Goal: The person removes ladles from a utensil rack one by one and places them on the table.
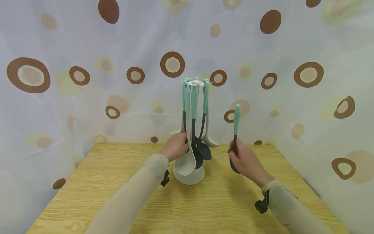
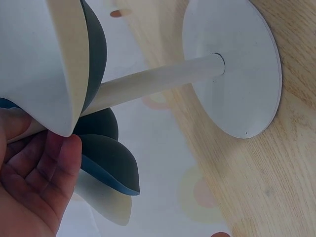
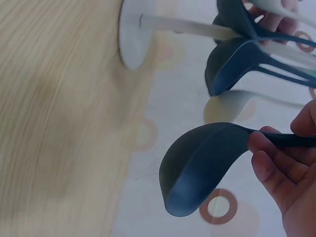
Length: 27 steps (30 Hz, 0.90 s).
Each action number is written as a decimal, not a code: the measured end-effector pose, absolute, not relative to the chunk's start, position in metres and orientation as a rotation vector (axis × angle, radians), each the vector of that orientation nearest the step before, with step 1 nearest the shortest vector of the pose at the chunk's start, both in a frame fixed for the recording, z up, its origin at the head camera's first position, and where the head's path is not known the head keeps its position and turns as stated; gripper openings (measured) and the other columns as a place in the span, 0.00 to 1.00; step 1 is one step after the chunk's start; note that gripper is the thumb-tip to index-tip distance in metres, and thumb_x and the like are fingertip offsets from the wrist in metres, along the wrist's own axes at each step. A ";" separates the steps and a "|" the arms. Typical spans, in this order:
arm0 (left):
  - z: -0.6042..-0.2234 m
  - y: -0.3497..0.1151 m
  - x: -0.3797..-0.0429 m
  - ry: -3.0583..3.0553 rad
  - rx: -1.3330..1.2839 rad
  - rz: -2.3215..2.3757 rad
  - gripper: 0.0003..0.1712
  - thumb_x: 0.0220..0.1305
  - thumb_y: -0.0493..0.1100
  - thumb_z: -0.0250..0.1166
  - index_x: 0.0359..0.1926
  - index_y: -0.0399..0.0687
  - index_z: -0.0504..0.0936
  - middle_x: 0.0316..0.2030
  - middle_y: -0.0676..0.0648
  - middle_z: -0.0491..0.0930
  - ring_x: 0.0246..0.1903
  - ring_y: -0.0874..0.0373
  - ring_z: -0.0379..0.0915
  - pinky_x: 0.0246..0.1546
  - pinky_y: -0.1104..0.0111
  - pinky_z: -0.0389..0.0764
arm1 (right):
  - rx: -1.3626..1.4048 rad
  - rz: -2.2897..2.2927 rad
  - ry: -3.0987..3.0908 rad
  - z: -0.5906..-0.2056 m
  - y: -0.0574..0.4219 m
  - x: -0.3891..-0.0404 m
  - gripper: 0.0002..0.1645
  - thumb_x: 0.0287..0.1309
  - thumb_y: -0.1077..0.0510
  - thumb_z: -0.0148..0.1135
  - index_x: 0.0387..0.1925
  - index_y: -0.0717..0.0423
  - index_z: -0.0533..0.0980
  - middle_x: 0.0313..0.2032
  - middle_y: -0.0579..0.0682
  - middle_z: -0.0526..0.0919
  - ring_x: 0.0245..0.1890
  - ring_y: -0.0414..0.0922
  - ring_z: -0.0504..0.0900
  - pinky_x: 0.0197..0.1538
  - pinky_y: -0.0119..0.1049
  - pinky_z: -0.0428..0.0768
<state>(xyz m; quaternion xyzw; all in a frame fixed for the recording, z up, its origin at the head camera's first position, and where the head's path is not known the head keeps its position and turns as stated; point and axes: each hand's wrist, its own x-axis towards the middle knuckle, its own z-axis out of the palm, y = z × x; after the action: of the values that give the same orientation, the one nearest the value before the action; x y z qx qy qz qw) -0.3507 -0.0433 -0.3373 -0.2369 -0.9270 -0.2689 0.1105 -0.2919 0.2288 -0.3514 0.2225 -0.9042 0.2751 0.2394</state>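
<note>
My right hand (image 1: 246, 162) holds a dark ladle (image 3: 197, 170) by the lower part of its shaft, its mint handle (image 1: 237, 117) pointing up. The bowl hangs just above the table, right of a white utensil stand (image 1: 191, 178). My left hand (image 1: 175, 146) reaches in behind a white ladle (image 1: 186, 164) on that stand. In the left wrist view its thumb and fingers close round the stand's pole (image 2: 158, 81), partly hidden by the white ladle's bowl. Several mint-handled utensils hang from the stand's top hooks (image 1: 196, 82), among them a dark ladle-like bowl (image 1: 197, 157).
A wood-grain table (image 1: 228, 204) lies under the stand. Behind it and at both sides hangs a white curtain (image 1: 140, 35) with brown and yellow circles. On the stand's right hang a dark turner-like utensil (image 1: 205, 152) and another white ladle (image 1: 211, 142).
</note>
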 end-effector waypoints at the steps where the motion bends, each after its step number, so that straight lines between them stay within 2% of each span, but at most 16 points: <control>1: -0.337 -0.043 -0.351 -2.721 -0.698 -0.788 0.09 0.67 0.47 0.53 0.40 0.54 0.79 0.36 0.50 0.83 0.31 0.61 0.78 0.30 0.66 0.76 | 0.603 0.744 -2.485 -0.354 0.233 -0.293 0.04 0.66 0.57 0.45 0.37 0.50 0.68 0.28 0.42 0.76 0.20 0.40 0.70 0.26 0.35 0.68; 5: -0.338 -0.043 -0.352 -2.721 -0.696 -0.774 0.09 0.67 0.48 0.53 0.40 0.54 0.79 0.37 0.50 0.83 0.33 0.60 0.79 0.32 0.65 0.78 | 0.625 0.726 -2.518 -0.363 0.247 -0.299 0.07 0.69 0.54 0.42 0.38 0.51 0.66 0.27 0.44 0.75 0.22 0.41 0.70 0.26 0.35 0.69; 10: -0.339 -0.043 -0.353 -2.722 -0.696 -0.771 0.09 0.67 0.50 0.53 0.40 0.55 0.78 0.39 0.50 0.82 0.36 0.58 0.79 0.34 0.63 0.79 | 0.695 0.685 -2.602 -0.371 0.265 -0.306 0.05 0.69 0.57 0.43 0.38 0.52 0.66 0.28 0.44 0.74 0.23 0.39 0.71 0.27 0.34 0.70; 14: -0.339 -0.043 -0.353 -2.722 -0.685 -0.771 0.08 0.67 0.49 0.53 0.38 0.55 0.77 0.37 0.51 0.82 0.34 0.60 0.79 0.34 0.64 0.79 | 0.702 0.562 -2.678 -0.375 0.279 -0.310 0.04 0.68 0.58 0.45 0.39 0.52 0.68 0.28 0.46 0.74 0.21 0.39 0.67 0.26 0.33 0.67; 18: -0.339 -0.045 -0.353 -2.714 -0.679 -0.781 0.07 0.66 0.47 0.53 0.36 0.55 0.77 0.34 0.52 0.81 0.31 0.61 0.77 0.32 0.65 0.78 | 0.702 0.435 -2.697 -0.378 0.289 -0.312 0.06 0.68 0.58 0.46 0.39 0.52 0.70 0.31 0.45 0.73 0.23 0.39 0.66 0.29 0.35 0.67; 25: -0.338 -0.045 -0.352 -2.741 -0.676 -0.807 0.06 0.66 0.48 0.53 0.36 0.55 0.77 0.32 0.53 0.80 0.29 0.61 0.75 0.31 0.66 0.77 | 0.747 0.345 -2.726 -0.392 0.308 -0.319 0.13 0.70 0.50 0.41 0.35 0.51 0.69 0.33 0.46 0.71 0.27 0.41 0.66 0.36 0.39 0.66; 27: -0.338 -0.044 -0.351 -2.748 -0.680 -0.816 0.07 0.66 0.48 0.53 0.36 0.55 0.76 0.31 0.53 0.79 0.28 0.60 0.74 0.30 0.66 0.76 | 0.775 0.320 -2.711 -0.396 0.313 -0.320 0.08 0.68 0.54 0.45 0.35 0.51 0.70 0.34 0.46 0.71 0.29 0.41 0.68 0.37 0.38 0.69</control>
<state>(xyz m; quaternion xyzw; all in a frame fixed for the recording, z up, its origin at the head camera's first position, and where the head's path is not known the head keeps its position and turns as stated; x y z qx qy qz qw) -0.3511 -0.0442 -0.3377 -0.2298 -0.9283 -0.2757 0.0974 -0.3201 0.3133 -0.3964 0.2700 -0.9443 0.1114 0.1515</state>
